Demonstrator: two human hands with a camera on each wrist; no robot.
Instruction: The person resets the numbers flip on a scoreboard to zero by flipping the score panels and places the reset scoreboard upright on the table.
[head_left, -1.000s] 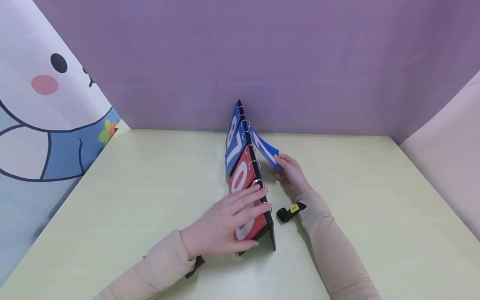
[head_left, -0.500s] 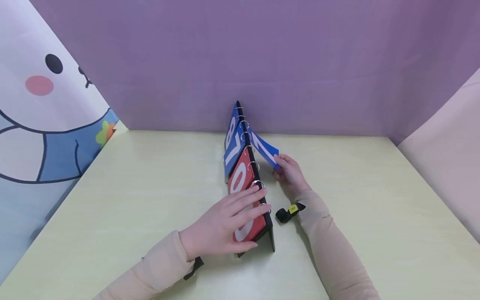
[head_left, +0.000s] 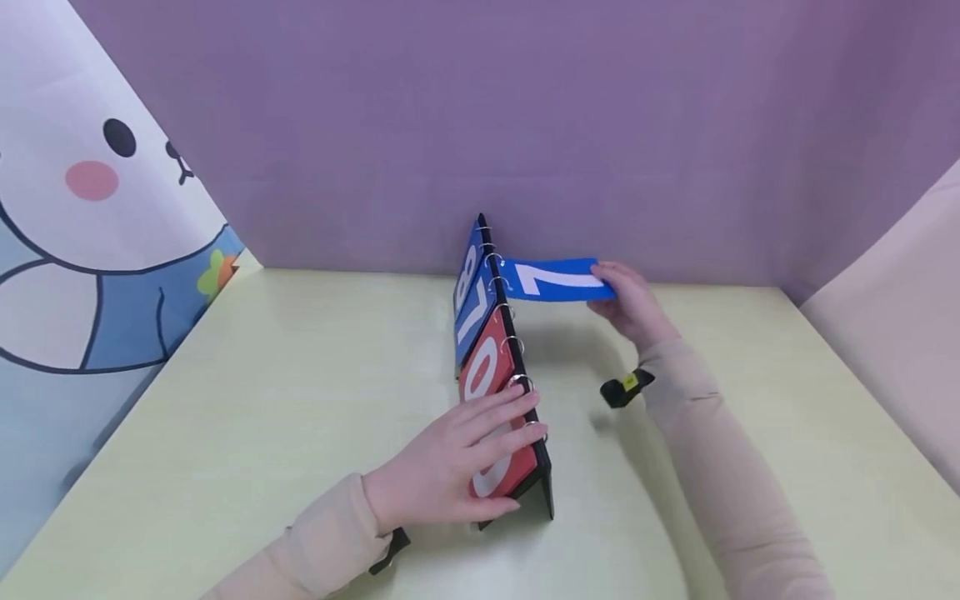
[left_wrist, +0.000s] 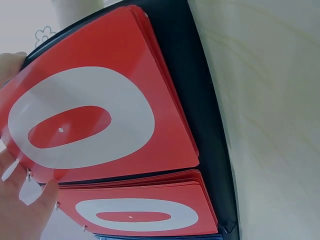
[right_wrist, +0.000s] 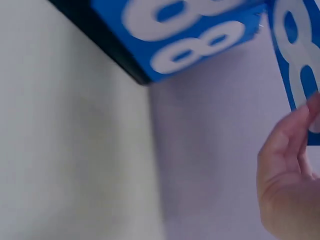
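Right hand [head_left: 636,305] pinches blue card [head_left: 557,281]; left hand [head_left: 442,462], fingers spread, rests on scoreboard [head_left: 487,354]. Gentle turning, scoreboard braced, should avoid creasing.

Free tabletop [head_left: 337,358] leftward, scoreboard [head_left: 497,358] barring the middle

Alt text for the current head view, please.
A person's right hand holds a blue 7 card out sideways from a black ring-bound flip scoreboard standing on a pale table. The left hand lies across its nearer red card. Behind is a purple backdrop.
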